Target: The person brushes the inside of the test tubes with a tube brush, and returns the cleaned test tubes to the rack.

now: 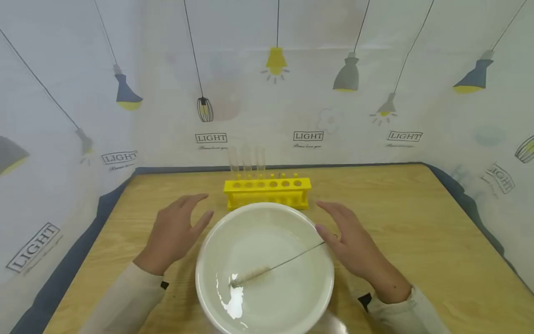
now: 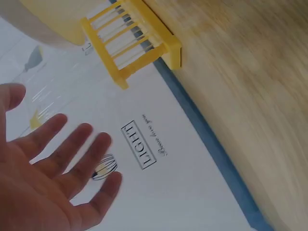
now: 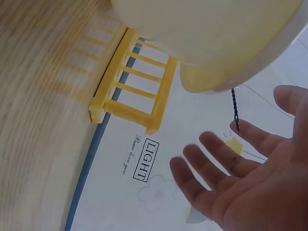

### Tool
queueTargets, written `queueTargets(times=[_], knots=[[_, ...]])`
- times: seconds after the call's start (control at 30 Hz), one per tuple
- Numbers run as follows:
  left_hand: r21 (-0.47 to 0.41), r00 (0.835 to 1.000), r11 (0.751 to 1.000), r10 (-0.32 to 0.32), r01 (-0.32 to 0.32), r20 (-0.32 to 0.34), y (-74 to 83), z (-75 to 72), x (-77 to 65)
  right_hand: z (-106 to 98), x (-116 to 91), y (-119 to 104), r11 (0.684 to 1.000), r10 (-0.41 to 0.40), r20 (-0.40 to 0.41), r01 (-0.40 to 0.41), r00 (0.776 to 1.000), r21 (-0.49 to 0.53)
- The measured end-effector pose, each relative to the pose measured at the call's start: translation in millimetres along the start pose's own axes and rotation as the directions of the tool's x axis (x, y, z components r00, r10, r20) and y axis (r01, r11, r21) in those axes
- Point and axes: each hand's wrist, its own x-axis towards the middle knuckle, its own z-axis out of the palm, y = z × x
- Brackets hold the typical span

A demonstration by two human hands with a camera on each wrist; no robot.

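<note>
A white basin [image 1: 292, 304] of clear liquid stands on the table between my two hands. Inside it lies a test tube brush [image 1: 253, 274], its bristles low in the basin and its thin wire handle leaning over the right rim. My left hand [image 1: 172, 232] is held left of the basin, fingers spread and holding nothing. On the other side, my right hand [image 1: 354, 243] has its fingers extended beside the rim. The twisted wire end [image 3: 235, 108] of the brush appears close to the right fingertips in the right wrist view, ungripped.
Just behind the basin stands a yellow test tube rack [image 1: 267, 186]. Three clear test tubes [image 1: 247, 162] stand upright in its left part. A wood-grain table [image 1: 396, 204] carries everything, and a white cloth printed with lamps [image 1: 250, 28] rises around its back and sides.
</note>
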Motion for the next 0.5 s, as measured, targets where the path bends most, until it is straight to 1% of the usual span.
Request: queueTargets(times=[0.07,0.13,0.17,0.23,0.27,0.33,0.4,0.47,0.5], knots=[[-0.072,1.0,0.997,-0.013,0.014,0.015,0.7,4.0,12.1,-1,-1,4,1.0,0.015,-0.001,-0.015,1.0,0.013],[-0.144,0.998,0.988,-0.039,0.045,0.043,1.2,8.5,26.4,-3,-1,7,0.999,0.033,0.014,-0.033,0.999,0.022],[-0.184,0.997,0.981,-0.05,0.06,0.061,1.4,10.7,34.3,-4,-1,9,0.999,0.046,0.029,-0.046,0.999,0.021],[-0.262,0.989,0.958,-0.086,0.116,0.12,1.9,15.0,49.2,-6,-1,11,0.996,0.088,0.081,-0.089,0.993,0.014],[-0.298,0.984,0.944,-0.097,0.138,0.148,1.5,17.1,56.3,-7,-1,12,0.994,0.111,0.115,-0.112,0.987,0.008],[-0.358,0.973,0.917,-0.111,0.179,0.203,1.8,20.4,69.5,-8,-1,13,0.986,0.167,0.186,-0.167,0.968,-0.018],[-0.395,0.962,0.894,-0.118,0.211,0.247,2.1,22.5,81.3,-7,0,15,0.978,0.207,0.241,-0.204,0.948,-0.036],[-0.424,0.961,0.881,-0.103,0.208,0.257,2.5,22.8,91.1,-6,2,15,0.974,0.221,0.28,-0.225,0.934,-0.018],[-0.428,0.962,0.88,-0.098,0.204,0.256,2.9,22.6,95.2,-5,3,15,0.973,0.222,0.294,-0.231,0.93,-0.002]])
